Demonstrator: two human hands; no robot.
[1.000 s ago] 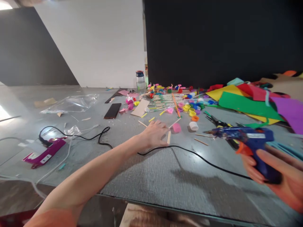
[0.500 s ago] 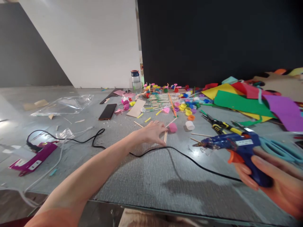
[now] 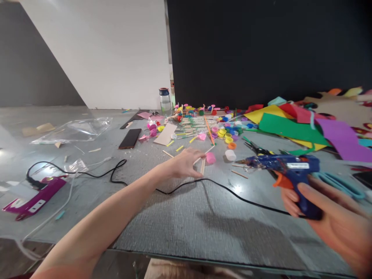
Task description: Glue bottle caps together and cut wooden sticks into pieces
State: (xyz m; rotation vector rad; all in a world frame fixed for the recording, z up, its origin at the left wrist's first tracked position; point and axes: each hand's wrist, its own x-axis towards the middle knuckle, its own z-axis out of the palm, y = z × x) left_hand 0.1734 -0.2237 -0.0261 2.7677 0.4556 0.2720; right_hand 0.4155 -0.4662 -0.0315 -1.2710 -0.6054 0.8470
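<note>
My right hand (image 3: 316,201) is wrapped around the handle of a blue glue gun (image 3: 290,164) with an orange trigger, held above the table. Its nozzle points left. My left hand (image 3: 188,162) reaches across the table, its fingertips on one of several thin wooden sticks (image 3: 202,167); the thumb lies lower, beside the same group. The fingers partly hide how the sticks meet. Touching or very close to the sticks is a pink bottle cap (image 3: 210,157). A white cap (image 3: 230,155) lies between it and the glue gun's nozzle.
A black cable (image 3: 232,193) crosses the table in front of my left hand. Pliers (image 3: 257,148), blue scissors (image 3: 340,185) and coloured sheets (image 3: 290,128) lie right. Behind are many caps (image 3: 222,133), a phone (image 3: 130,138) and a bottle (image 3: 165,100). A purple power strip (image 3: 36,197) lies left.
The glue gun has moved left and slightly up, its nozzle closer to the white cap. My left hand stays at the sticks, with a stick showing more plainly at its fingertips. The view has shifted slightly.
</note>
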